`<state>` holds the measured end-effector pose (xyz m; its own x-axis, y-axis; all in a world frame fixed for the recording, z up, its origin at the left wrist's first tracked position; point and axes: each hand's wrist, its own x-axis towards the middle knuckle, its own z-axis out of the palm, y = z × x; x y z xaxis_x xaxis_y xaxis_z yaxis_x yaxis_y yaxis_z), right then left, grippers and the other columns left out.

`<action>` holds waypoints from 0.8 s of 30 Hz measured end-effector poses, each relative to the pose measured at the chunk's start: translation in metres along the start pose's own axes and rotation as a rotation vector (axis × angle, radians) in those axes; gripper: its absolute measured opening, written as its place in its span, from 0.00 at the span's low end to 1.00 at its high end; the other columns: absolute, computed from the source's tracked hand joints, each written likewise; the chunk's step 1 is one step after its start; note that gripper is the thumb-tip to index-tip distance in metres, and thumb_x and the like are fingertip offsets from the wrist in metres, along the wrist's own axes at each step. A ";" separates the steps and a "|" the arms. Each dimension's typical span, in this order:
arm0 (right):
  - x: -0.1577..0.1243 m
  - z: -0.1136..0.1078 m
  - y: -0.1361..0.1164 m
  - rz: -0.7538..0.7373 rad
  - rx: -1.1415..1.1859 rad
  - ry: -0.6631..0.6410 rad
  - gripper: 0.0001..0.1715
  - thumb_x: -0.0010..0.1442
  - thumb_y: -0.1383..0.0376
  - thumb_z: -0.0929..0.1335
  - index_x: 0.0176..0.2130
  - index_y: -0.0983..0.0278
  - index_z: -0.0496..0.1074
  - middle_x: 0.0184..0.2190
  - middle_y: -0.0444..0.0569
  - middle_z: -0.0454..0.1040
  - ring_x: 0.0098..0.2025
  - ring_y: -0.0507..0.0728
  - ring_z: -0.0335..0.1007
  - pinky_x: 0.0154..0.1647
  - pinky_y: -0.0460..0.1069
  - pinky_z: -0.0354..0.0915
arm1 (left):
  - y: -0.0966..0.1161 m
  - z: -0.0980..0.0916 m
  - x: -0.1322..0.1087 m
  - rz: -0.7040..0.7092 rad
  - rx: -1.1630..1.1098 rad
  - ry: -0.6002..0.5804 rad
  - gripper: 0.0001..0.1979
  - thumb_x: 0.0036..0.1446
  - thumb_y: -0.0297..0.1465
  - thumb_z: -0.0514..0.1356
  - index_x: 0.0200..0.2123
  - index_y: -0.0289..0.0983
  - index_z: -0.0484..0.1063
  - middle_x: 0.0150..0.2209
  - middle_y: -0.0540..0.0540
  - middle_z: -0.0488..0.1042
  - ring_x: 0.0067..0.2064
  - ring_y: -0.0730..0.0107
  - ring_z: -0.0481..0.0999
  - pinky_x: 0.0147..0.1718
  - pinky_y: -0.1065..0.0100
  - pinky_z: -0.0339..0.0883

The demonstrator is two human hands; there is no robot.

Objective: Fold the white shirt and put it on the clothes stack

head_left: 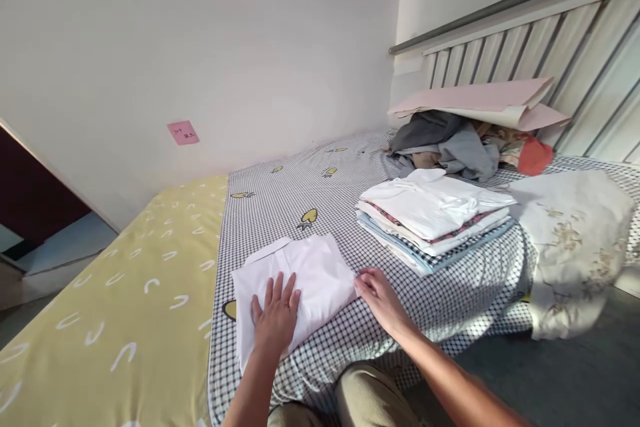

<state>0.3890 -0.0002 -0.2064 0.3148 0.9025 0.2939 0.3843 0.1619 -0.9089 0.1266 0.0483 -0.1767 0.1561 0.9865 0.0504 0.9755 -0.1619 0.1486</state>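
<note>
A white shirt (315, 273), folded into a rough rectangle, lies on the checked bed sheet (280, 213) with its collar at the far left. My left hand (276, 312) rests flat on the shirt's left part, fingers spread. At the shirt's right corner, my right hand (379, 297) pinches the edge of the cloth between thumb and fingers. Farther right is a stack of folded clothes (435, 213), with a white garment on top and light blue, checked and red-patterned layers below.
Behind the stack sit a heap of grey clothes (450, 143) and a pink sheet of board (475, 97). A floral white cloth (570, 247) hangs over the bed's right edge. Yellow bedding (150, 280) covers the left side. My knees are at the front edge.
</note>
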 end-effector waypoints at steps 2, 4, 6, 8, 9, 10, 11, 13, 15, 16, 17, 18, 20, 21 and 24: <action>0.000 0.007 0.001 -0.072 -0.109 0.006 0.32 0.62 0.36 0.65 0.28 0.60 0.72 0.47 0.57 0.75 0.48 0.64 0.73 0.54 0.59 0.68 | 0.006 -0.007 -0.001 -0.035 0.027 -0.027 0.28 0.74 0.45 0.39 0.73 0.55 0.51 0.77 0.51 0.47 0.77 0.53 0.45 0.70 0.31 0.43; 0.001 0.012 0.004 -0.130 -0.224 0.015 0.29 0.65 0.43 0.65 0.25 0.60 0.68 0.41 0.55 0.74 0.42 0.61 0.73 0.49 0.57 0.68 | 0.011 -0.013 -0.003 -0.065 0.054 -0.073 0.28 0.74 0.45 0.38 0.74 0.56 0.49 0.77 0.53 0.44 0.78 0.54 0.43 0.71 0.33 0.42; 0.001 0.015 0.006 -0.187 -0.358 0.018 0.25 0.67 0.51 0.65 0.23 0.60 0.67 0.34 0.51 0.72 0.36 0.58 0.71 0.44 0.54 0.67 | 0.015 -0.017 -0.004 -0.078 0.078 -0.106 0.28 0.74 0.44 0.38 0.74 0.56 0.47 0.77 0.53 0.43 0.78 0.54 0.42 0.71 0.33 0.42; 0.000 0.018 0.008 -0.244 -0.495 0.027 0.19 0.66 0.59 0.66 0.24 0.61 0.68 0.32 0.50 0.72 0.35 0.57 0.70 0.41 0.52 0.66 | 0.017 -0.019 -0.005 -0.077 0.099 -0.112 0.28 0.74 0.44 0.38 0.74 0.55 0.47 0.77 0.53 0.42 0.78 0.55 0.42 0.71 0.34 0.42; 0.000 0.019 0.009 -0.263 -0.553 0.033 0.16 0.64 0.62 0.67 0.25 0.61 0.70 0.32 0.49 0.72 0.35 0.57 0.70 0.40 0.51 0.65 | 0.017 -0.019 -0.005 -0.074 0.104 -0.110 0.28 0.74 0.44 0.38 0.74 0.55 0.46 0.77 0.53 0.42 0.78 0.55 0.42 0.71 0.34 0.42; -0.001 0.019 0.009 -0.270 -0.598 0.041 0.12 0.63 0.65 0.67 0.26 0.61 0.71 0.33 0.49 0.72 0.36 0.57 0.71 0.40 0.51 0.65 | 0.017 -0.019 -0.005 -0.073 0.106 -0.108 0.28 0.74 0.44 0.38 0.74 0.55 0.46 0.77 0.54 0.42 0.78 0.55 0.41 0.71 0.34 0.42; -0.002 0.018 0.009 -0.264 -0.631 0.056 0.08 0.61 0.69 0.67 0.29 0.61 0.72 0.34 0.49 0.72 0.38 0.57 0.71 0.40 0.50 0.65 | 0.017 -0.019 -0.005 -0.073 0.103 -0.107 0.28 0.74 0.44 0.38 0.74 0.55 0.46 0.77 0.54 0.42 0.78 0.55 0.41 0.71 0.34 0.42; -0.003 0.016 0.003 -0.223 -0.685 0.114 0.13 0.55 0.75 0.66 0.38 0.62 0.75 0.42 0.53 0.75 0.45 0.60 0.73 0.43 0.52 0.67 | 0.017 -0.017 -0.005 -0.075 0.093 -0.105 0.28 0.74 0.44 0.38 0.74 0.55 0.46 0.77 0.55 0.41 0.78 0.55 0.41 0.71 0.34 0.42; -0.002 0.015 -0.010 -0.204 -0.745 0.198 0.30 0.50 0.79 0.64 0.50 0.61 0.74 0.56 0.58 0.72 0.56 0.63 0.71 0.51 0.57 0.68 | 0.018 -0.015 -0.006 -0.077 0.089 -0.094 0.28 0.74 0.44 0.38 0.74 0.55 0.47 0.77 0.54 0.42 0.78 0.55 0.41 0.71 0.34 0.41; -0.002 0.016 -0.021 -0.225 -0.769 0.235 0.36 0.50 0.80 0.64 0.56 0.60 0.72 0.63 0.59 0.68 0.61 0.65 0.67 0.56 0.61 0.66 | 0.018 -0.014 -0.006 -0.076 0.091 -0.087 0.28 0.74 0.44 0.39 0.74 0.55 0.47 0.77 0.54 0.43 0.78 0.54 0.42 0.71 0.34 0.42; -0.002 0.020 -0.034 -0.270 -0.782 0.256 0.40 0.51 0.80 0.63 0.60 0.60 0.69 0.67 0.59 0.63 0.66 0.66 0.63 0.61 0.65 0.62 | 0.018 -0.014 -0.007 -0.075 0.093 -0.078 0.28 0.74 0.43 0.39 0.74 0.54 0.48 0.77 0.53 0.43 0.78 0.54 0.42 0.71 0.33 0.42; -0.001 0.026 -0.049 -0.335 -0.781 0.260 0.41 0.53 0.80 0.63 0.63 0.59 0.68 0.70 0.59 0.60 0.69 0.67 0.59 0.65 0.68 0.58 | 0.018 -0.014 -0.008 -0.073 0.095 -0.069 0.27 0.74 0.43 0.40 0.74 0.54 0.48 0.77 0.53 0.44 0.78 0.54 0.43 0.71 0.33 0.42; 0.002 0.044 -0.079 -0.480 -0.747 0.219 0.39 0.59 0.78 0.61 0.66 0.58 0.66 0.73 0.56 0.58 0.74 0.66 0.51 0.71 0.70 0.48 | 0.019 -0.015 -0.009 -0.073 0.097 -0.059 0.27 0.74 0.43 0.40 0.74 0.54 0.48 0.77 0.53 0.44 0.78 0.54 0.43 0.71 0.33 0.42; 0.004 0.056 -0.092 -0.540 -0.730 0.180 0.38 0.62 0.76 0.61 0.68 0.56 0.65 0.73 0.54 0.57 0.75 0.66 0.47 0.72 0.70 0.45 | 0.019 -0.015 -0.009 -0.073 0.099 -0.066 0.27 0.74 0.42 0.39 0.74 0.54 0.49 0.77 0.53 0.43 0.78 0.54 0.42 0.71 0.33 0.42; 0.016 0.093 -0.104 -0.617 -0.724 -0.010 0.34 0.71 0.67 0.60 0.72 0.50 0.59 0.76 0.47 0.52 0.78 0.66 0.38 0.74 0.72 0.36 | 0.020 -0.017 -0.010 -0.073 0.107 -0.098 0.28 0.74 0.39 0.39 0.74 0.50 0.50 0.77 0.51 0.43 0.78 0.54 0.41 0.72 0.34 0.41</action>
<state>0.2737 0.0347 -0.1341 -0.1294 0.7440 0.6555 0.9257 0.3276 -0.1891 0.1422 0.0347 -0.1578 0.0933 0.9941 -0.0545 0.9950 -0.0910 0.0421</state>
